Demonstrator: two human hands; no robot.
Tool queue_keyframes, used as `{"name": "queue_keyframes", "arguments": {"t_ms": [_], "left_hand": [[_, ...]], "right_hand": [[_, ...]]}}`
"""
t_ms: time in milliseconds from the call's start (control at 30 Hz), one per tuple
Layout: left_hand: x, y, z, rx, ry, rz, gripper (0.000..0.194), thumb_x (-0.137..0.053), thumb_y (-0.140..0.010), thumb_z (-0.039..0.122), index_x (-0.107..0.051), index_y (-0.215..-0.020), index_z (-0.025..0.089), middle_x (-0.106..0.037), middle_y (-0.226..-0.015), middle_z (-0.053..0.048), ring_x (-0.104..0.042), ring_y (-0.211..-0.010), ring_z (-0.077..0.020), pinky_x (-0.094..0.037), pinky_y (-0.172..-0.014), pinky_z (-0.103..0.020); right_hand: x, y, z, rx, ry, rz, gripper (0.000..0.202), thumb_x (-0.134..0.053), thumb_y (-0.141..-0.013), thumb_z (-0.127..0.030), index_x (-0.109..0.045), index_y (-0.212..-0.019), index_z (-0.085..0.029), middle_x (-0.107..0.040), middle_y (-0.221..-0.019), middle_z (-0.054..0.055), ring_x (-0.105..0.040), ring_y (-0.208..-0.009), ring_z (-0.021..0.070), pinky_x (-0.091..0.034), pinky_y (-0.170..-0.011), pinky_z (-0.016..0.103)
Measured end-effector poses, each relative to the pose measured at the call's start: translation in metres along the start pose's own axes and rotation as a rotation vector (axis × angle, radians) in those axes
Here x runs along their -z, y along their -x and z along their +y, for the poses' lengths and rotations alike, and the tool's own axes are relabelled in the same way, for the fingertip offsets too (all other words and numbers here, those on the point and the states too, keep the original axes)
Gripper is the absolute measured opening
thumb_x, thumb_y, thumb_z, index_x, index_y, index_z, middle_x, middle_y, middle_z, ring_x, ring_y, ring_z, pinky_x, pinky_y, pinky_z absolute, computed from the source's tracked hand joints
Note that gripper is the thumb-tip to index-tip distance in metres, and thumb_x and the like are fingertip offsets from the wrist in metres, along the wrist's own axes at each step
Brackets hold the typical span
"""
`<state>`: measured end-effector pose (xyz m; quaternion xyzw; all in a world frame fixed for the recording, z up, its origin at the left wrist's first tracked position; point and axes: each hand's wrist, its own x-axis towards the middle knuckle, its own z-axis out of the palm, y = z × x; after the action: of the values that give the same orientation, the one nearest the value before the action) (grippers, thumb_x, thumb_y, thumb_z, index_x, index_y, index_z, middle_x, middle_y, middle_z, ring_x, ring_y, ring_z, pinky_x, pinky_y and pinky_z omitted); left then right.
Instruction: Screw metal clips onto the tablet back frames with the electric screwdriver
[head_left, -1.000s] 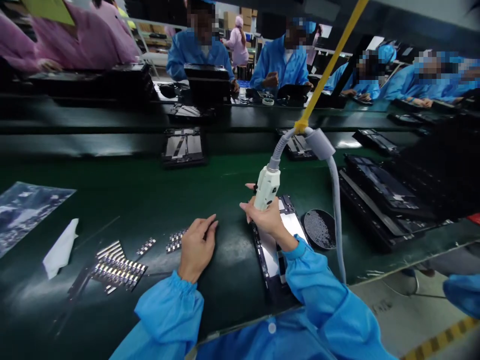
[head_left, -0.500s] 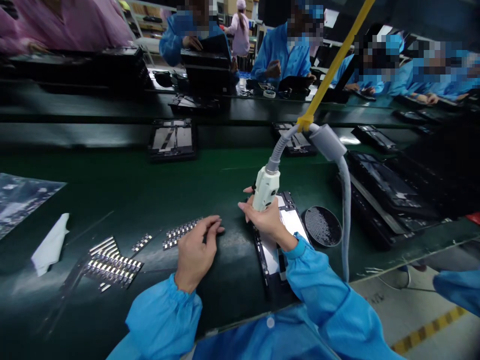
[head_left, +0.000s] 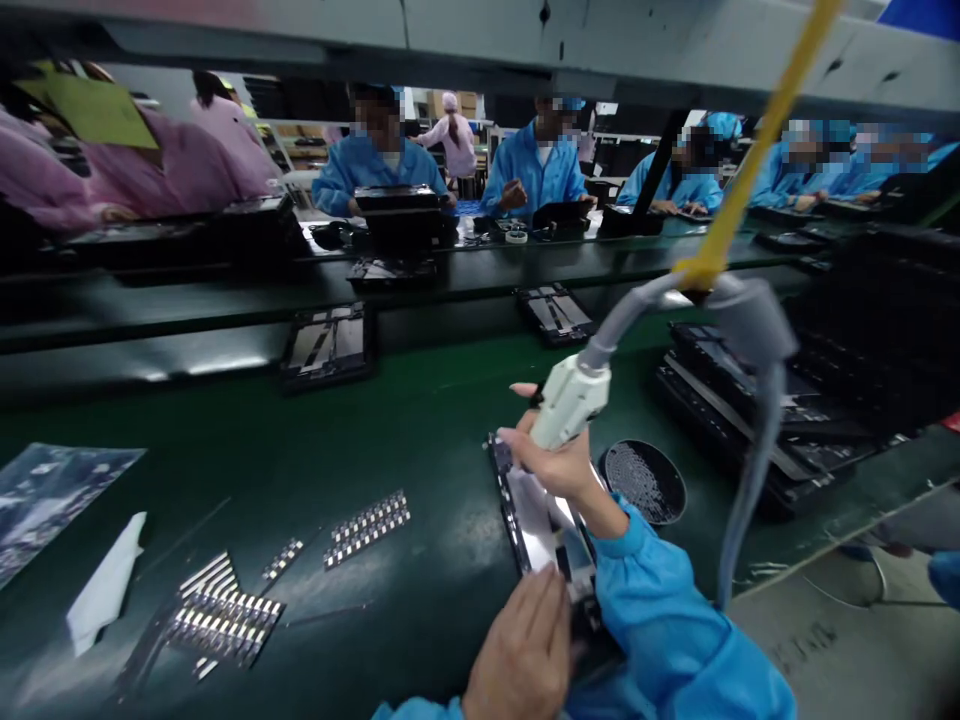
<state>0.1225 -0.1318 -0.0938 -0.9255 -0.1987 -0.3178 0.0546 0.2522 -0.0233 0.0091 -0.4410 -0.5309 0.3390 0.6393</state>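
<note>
My right hand is wrapped round a pale electric screwdriver whose grey cable rises from its top. Its bit is hidden behind the hand, above an opened tablet with silvery panels and a black frame. My left hand lies at the tablet's near left edge, fingers stretched out side by side, the thumb out of sight. Just right of the tablet is a round black dish full of tiny screws.
Strips of small parts and a heap of them lie left, near white paper and a clear bag. Stacked tablet parts stand right. More opened tablets lie beyond. Co-workers sit across the line.
My left hand has moved right and nearer, from beside the part strips to the tablet's edge. The screwdriver has tilted further right in my right hand. The view has tipped up.
</note>
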Motion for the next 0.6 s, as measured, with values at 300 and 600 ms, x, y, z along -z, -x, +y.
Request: {"name": "queue_keyframes", "arguments": {"t_ms": [300, 600], "left_hand": [[-0.02, -0.072, -0.188, 0.321, -0.101, -0.29, 0.03, -0.047, -0.092, 0.018, -0.061, -0.117, 0.01, -0.064, -0.125, -0.02, -0.058, -0.122, -0.0284, -0.047, -0.105, -0.042], [-0.005, -0.115, -0.298, 0.563, -0.266, -0.303, 0.024, -0.05, -0.08, 0.005, -0.065, -0.094, 0.015, -0.07, -0.109, -0.014, -0.067, -0.103, -0.0255, -0.052, -0.087, -0.031]], "right_hand": [[0.038, 0.024, 0.027, -0.088, 0.004, -0.024, 0.049, -0.078, -0.069, -0.039, -0.059, -0.107, -0.017, -0.056, -0.055, -0.006, -0.05, -0.042, 0.0105, -0.044, -0.045, 0.025], [0.02, 0.022, 0.05, -0.189, 0.151, -0.027, 0.026, -0.067, -0.076, -0.037, -0.06, -0.092, -0.018, -0.046, -0.053, -0.006, -0.046, -0.043, 0.0119, -0.044, -0.047, 0.027]]}}
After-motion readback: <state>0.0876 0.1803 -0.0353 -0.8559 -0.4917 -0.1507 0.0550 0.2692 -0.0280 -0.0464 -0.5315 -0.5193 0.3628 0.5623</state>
